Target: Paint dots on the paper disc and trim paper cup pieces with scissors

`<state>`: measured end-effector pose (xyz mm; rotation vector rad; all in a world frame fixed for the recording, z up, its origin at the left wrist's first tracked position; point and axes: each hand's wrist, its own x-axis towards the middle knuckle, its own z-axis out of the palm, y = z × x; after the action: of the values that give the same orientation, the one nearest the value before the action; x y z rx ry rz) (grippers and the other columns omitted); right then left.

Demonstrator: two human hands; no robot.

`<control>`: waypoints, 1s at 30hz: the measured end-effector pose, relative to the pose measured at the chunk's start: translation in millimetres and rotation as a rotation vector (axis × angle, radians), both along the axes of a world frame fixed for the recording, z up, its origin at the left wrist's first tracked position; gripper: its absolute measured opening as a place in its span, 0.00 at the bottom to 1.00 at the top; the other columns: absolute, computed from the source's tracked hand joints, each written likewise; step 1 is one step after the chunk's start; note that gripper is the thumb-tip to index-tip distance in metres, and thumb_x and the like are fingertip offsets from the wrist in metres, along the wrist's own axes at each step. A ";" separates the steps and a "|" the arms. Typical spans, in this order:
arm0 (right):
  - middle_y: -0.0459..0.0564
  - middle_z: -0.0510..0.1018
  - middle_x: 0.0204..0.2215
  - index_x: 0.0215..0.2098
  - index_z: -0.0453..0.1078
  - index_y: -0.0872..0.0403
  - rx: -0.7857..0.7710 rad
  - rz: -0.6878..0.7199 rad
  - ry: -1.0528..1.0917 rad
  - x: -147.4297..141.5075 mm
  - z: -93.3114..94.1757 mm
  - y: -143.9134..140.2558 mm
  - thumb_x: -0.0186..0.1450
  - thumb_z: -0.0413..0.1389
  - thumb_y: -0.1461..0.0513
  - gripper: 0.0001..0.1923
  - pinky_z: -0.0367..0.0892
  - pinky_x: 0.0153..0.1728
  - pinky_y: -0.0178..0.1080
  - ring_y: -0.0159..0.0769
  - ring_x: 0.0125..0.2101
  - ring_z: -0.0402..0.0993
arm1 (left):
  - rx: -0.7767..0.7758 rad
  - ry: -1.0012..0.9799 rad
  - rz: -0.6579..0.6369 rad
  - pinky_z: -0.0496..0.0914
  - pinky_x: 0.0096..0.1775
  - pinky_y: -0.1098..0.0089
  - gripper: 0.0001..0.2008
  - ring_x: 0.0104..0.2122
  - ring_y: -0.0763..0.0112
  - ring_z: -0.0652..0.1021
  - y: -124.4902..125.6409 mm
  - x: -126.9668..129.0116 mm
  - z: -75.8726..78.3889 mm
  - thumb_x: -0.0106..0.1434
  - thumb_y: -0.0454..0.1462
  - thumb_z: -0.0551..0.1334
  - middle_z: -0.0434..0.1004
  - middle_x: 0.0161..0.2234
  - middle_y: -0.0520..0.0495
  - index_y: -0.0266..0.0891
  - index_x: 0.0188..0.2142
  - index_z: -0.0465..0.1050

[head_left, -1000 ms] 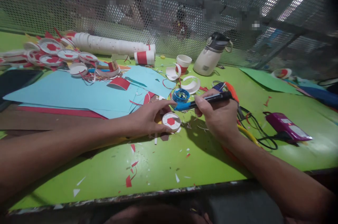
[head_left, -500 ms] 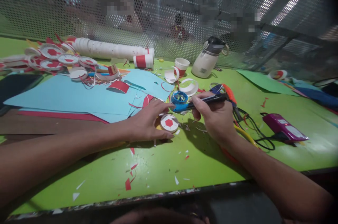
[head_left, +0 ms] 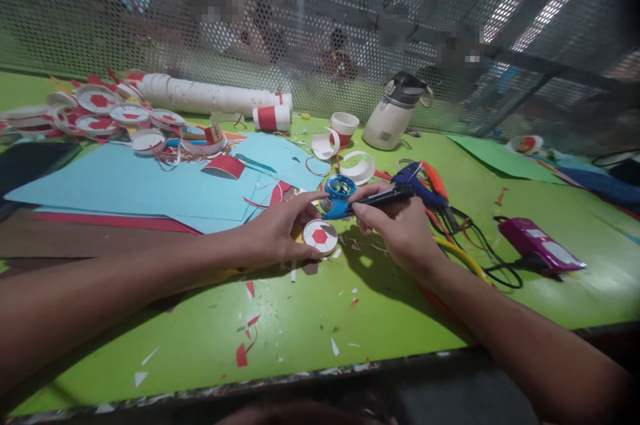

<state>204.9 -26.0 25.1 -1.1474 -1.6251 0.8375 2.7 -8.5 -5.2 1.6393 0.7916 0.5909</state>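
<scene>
My left hand (head_left: pixel 277 228) curves around a small white paper disc (head_left: pixel 321 237) with a red hexagon and black marks. Thumb and fingers lie against its left side, and the forefinger reaches up beside a blue ring-shaped container (head_left: pixel 341 186). In my right hand (head_left: pixel 395 221) is a black pen-like tool (head_left: pixel 385 197), pinched between thumb and fingers. At its left end sits a blue part (head_left: pixel 336 209), just above the disc. Whether that tip touches the disc, I cannot tell. A curled white paper strip (head_left: pixel 357 168) lies behind the container.
Blue paper sheets (head_left: pixel 125 178) and decorated discs (head_left: pixel 97 99) occupy the left. A stack of white cups (head_left: pixel 200 93), a red-and-white cup (head_left: pixel 344 126) and a bottle (head_left: pixel 393 115) stand behind. An orange-and-blue glue gun (head_left: pixel 425 181), cables and a purple box (head_left: pixel 540 243) lie right.
My right hand has moved slightly left and down with the black tool, bringing its blue end nearer the disc. My left hand has shifted slightly left, its fingers more curled.
</scene>
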 end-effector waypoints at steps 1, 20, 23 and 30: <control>0.39 0.68 0.16 0.30 0.70 0.55 0.005 0.003 -0.013 -0.8 -0.8 -0.3 0.58 0.58 0.63 0.03 0.60 0.20 0.34 0.27 0.17 0.62 | 0.007 0.009 -0.006 0.68 0.22 0.73 0.42 0.23 0.72 0.78 0.3 -0.1 0.0 0.55 0.36 0.69 0.75 0.42 0.41 0.43 0.65 0.49; 0.41 0.68 0.19 0.32 0.69 0.52 0.279 -0.345 0.138 12.0 15.9 10.6 0.60 0.60 0.60 0.05 0.61 0.21 0.37 0.30 0.18 0.64 | 0.204 0.000 0.013 0.71 0.34 0.66 0.38 0.34 0.64 0.78 7.0 -3.1 -7.4 0.52 0.36 0.71 0.77 0.39 0.43 0.43 0.61 0.59; 0.41 0.68 0.20 0.32 0.68 0.52 0.309 -0.357 0.187 19.8 20.0 19.0 0.59 0.61 0.59 0.07 0.62 0.22 0.37 0.30 0.19 0.64 | 0.221 0.001 0.014 0.71 0.34 0.66 0.36 0.35 0.63 0.78 8.3 -3.6 -10.0 0.53 0.37 0.70 0.77 0.40 0.42 0.42 0.60 0.60; 0.42 0.71 0.22 0.33 0.70 0.56 0.149 -0.193 0.007 14.6 9.6 24.1 0.59 0.61 0.55 0.13 0.64 0.26 0.36 0.29 0.22 0.65 | 0.213 0.038 0.043 0.71 0.34 0.65 0.37 0.35 0.63 0.79 6.5 -2.4 -8.4 0.52 0.39 0.70 0.77 0.41 0.42 0.42 0.60 0.61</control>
<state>219.5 -1.9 34.7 -1.1722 -1.5160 0.5862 0.3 -2.0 -13.6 1.8361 0.8150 0.6954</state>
